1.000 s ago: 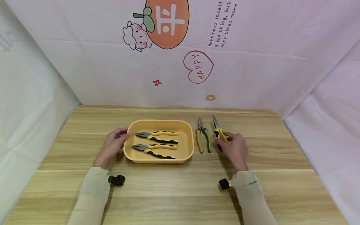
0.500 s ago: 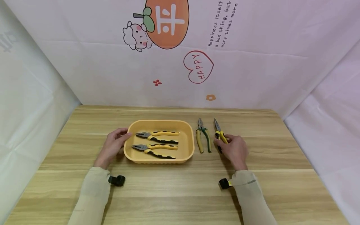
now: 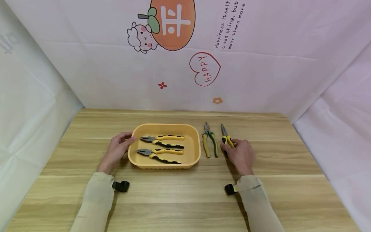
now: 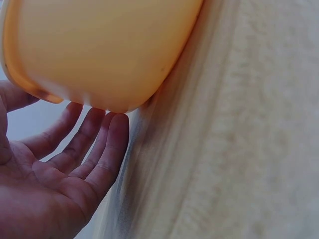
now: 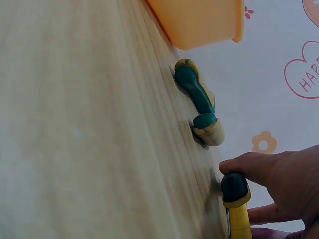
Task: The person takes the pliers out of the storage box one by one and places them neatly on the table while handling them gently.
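Observation:
In the head view my left hand is at the left end of a yellow plastic tray. Its thumb lies over the rim, and in the left wrist view the fingertips meet the outer wall. Two combination pliers with yellow and black handles lie in the tray, heads pointing left. My right hand holds long-nose pliers by their yellow and black handles, thumb on one side and fingers on the other, nose pointing away from me. Beside them lie green and yellow combination pliers, handles spread.
The wooden table reaches back to a printed white cloth. Cloth walls also stand at the left and right. A black camera is strapped to each wrist, just above the tabletop.
The long-nose pliers have come slightly toward me, and their nose has shifted a little to the right. The right hand has barely shifted. The left hand and the tray stay in place.

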Available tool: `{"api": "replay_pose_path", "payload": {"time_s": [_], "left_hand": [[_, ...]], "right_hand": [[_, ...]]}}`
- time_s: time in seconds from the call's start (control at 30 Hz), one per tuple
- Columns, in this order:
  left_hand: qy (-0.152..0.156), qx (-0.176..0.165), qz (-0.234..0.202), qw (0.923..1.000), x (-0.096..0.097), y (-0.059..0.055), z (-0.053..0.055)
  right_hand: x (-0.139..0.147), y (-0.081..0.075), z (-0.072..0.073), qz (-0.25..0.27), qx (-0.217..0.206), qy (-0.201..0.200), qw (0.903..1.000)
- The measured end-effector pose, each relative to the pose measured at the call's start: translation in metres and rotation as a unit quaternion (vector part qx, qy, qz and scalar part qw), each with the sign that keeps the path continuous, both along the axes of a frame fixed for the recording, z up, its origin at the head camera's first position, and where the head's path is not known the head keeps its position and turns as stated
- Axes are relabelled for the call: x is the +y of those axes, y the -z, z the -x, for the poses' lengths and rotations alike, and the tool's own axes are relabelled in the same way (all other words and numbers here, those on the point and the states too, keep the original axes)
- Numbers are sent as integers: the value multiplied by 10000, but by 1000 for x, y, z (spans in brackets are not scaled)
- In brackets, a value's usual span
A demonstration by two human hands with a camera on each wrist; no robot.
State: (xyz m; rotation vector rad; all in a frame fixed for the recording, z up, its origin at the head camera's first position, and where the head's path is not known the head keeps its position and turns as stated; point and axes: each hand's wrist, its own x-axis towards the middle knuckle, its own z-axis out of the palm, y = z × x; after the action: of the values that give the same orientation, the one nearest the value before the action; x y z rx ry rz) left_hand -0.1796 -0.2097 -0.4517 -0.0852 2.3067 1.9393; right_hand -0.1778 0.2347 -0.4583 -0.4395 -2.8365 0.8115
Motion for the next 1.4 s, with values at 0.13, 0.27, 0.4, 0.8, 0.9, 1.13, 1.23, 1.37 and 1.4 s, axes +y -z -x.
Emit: {"api": "replay_pose_path", "payload": {"time_s": [0.13,0.27,0.4,0.8,0.9,1.13,1.23,1.37,1.4], "left_hand": [[-1,-6,-10,10000,1,-1,-1],[-15,-20,-10,10000,1,-1,-1],[-25,-37,26,10000,1,0,0],[-55,-81,72,9999,0,1,1],[-60,-91,79,9999,0,1,1],[-20,-103,91,9999,0,0,1],[-20,-105,92,9999,0,0,1],[-29,-97,85,9999,0,1,2],[-31,-103,79,9999,0,1,1]], "right_hand": [[0,1,0,-72,47,22,10000],[0,2,0,-122,61,4,9999],[0,4,1,-148,102,-58,9998],[-2,6,0,-376,131,-34,9992],[-3,5,-1,-407,95,-69,9991],[-3,0,-1,-401,-73,-176,9990],[-3,-1,-1,-398,-171,-185,9989],[-3,-2,-1,-383,-237,-193,9988],[-3,-3,-1,-388,-247,-196,9987]]}}
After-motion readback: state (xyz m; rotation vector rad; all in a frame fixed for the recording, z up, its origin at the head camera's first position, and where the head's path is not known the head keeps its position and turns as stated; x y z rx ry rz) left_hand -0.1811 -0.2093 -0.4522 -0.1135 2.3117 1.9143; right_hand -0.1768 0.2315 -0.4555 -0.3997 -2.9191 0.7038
